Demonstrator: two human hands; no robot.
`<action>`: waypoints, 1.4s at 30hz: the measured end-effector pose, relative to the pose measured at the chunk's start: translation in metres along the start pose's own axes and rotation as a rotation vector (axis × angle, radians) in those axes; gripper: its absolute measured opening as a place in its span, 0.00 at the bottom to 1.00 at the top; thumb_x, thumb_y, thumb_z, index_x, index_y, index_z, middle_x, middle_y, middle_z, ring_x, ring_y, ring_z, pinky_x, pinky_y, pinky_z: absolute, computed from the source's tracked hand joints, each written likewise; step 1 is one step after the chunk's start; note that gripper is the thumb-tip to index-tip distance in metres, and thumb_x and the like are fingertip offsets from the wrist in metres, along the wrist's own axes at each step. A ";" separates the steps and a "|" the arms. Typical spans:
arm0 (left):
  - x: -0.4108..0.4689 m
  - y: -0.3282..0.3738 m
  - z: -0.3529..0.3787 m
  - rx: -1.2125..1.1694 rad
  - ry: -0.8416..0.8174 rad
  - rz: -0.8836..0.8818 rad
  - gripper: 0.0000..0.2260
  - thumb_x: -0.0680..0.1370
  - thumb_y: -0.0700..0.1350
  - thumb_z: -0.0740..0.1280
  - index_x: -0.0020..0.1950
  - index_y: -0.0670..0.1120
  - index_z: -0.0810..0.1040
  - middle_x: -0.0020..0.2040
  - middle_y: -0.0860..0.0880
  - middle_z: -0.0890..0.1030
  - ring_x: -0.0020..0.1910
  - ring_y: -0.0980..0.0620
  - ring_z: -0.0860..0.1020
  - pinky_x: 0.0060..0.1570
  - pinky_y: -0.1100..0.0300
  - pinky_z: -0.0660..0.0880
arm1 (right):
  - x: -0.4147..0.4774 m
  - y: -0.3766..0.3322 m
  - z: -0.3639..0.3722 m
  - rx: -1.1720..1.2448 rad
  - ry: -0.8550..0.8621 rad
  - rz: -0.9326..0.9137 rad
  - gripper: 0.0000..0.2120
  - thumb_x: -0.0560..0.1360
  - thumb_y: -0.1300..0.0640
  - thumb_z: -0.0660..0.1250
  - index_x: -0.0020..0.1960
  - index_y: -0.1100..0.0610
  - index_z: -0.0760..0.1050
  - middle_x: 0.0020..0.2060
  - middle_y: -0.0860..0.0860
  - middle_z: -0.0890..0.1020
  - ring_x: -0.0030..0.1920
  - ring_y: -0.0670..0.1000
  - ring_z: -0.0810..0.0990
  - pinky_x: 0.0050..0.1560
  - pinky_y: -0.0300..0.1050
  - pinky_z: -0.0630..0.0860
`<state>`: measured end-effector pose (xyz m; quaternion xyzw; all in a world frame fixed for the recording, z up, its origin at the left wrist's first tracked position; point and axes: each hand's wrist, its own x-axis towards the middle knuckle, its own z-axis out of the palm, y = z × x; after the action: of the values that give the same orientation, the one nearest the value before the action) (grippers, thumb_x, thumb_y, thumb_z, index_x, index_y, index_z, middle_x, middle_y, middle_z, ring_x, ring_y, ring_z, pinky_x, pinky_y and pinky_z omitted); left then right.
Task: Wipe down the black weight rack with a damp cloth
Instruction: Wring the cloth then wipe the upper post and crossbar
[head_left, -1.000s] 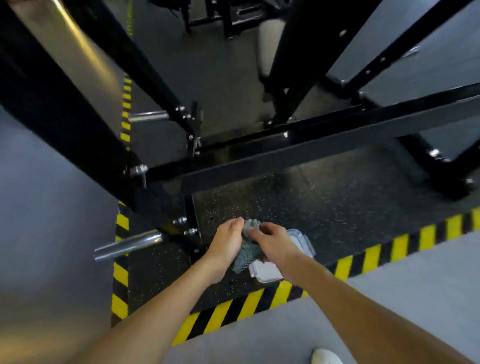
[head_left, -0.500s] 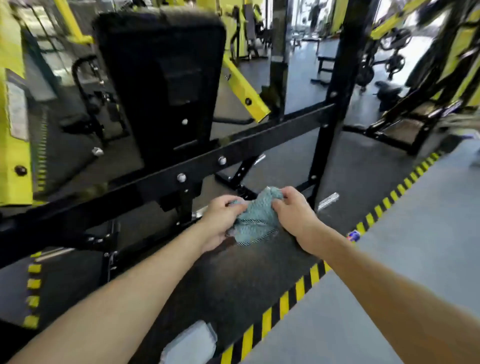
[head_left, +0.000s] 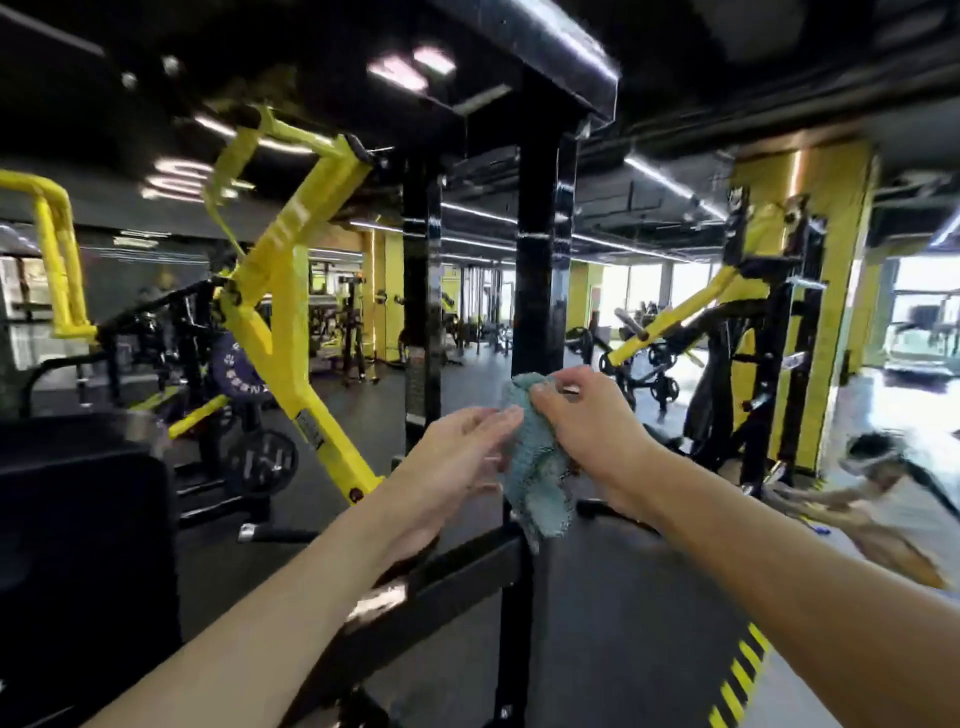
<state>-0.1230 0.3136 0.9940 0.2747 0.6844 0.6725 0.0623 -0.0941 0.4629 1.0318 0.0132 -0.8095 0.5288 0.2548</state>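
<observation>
1. view raised vs 0.5 s ago: lower crossbar swapped for black rack upright (head_left: 537, 291); cloth (head_left: 537, 467) lifted w/ hands.
2. right hand (head_left: 587, 421) pinched on cloth top, rest hanging in front of upright.
3. left hand (head_left: 457, 462) flat, fingers spread, fingertips touching cloth edge.
4. both forearms extended fwd.

Daylight floods in from the windows (head_left: 922, 306) at the far right and blows that corner out to white. Overhead, the ceiling light strips (head_left: 402, 67) smear into streaks. The dark rack upright (head_left: 540, 291) carries a glossy sheen. Motion blur softens the whole scene, worst at the right edge, and the wide lens bends the yellow frames (head_left: 291, 312) at the left.
</observation>
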 end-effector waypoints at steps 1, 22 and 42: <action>0.023 0.008 0.007 0.002 0.020 0.039 0.10 0.79 0.52 0.69 0.54 0.47 0.80 0.49 0.51 0.85 0.42 0.56 0.82 0.41 0.64 0.75 | 0.024 -0.005 -0.008 -0.007 -0.002 -0.025 0.06 0.79 0.57 0.66 0.46 0.58 0.77 0.35 0.55 0.80 0.33 0.50 0.76 0.35 0.43 0.72; 0.414 0.175 -0.021 -0.205 0.682 0.317 0.07 0.81 0.43 0.67 0.55 0.42 0.78 0.44 0.44 0.82 0.39 0.47 0.80 0.34 0.57 0.78 | 0.399 -0.029 -0.047 -0.295 0.160 -0.684 0.46 0.79 0.49 0.65 0.79 0.51 0.31 0.69 0.55 0.57 0.64 0.59 0.71 0.59 0.52 0.76; 0.427 0.167 -0.044 -0.455 0.137 0.301 0.16 0.80 0.49 0.60 0.59 0.43 0.82 0.52 0.43 0.85 0.47 0.46 0.84 0.49 0.55 0.79 | 0.413 -0.013 -0.034 -0.326 0.359 -0.821 0.43 0.79 0.47 0.61 0.79 0.52 0.33 0.64 0.54 0.59 0.58 0.56 0.73 0.45 0.45 0.75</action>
<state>-0.4540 0.4618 1.2786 0.3062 0.4698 0.8276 -0.0244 -0.4359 0.5887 1.2296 0.2002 -0.7530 0.2444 0.5772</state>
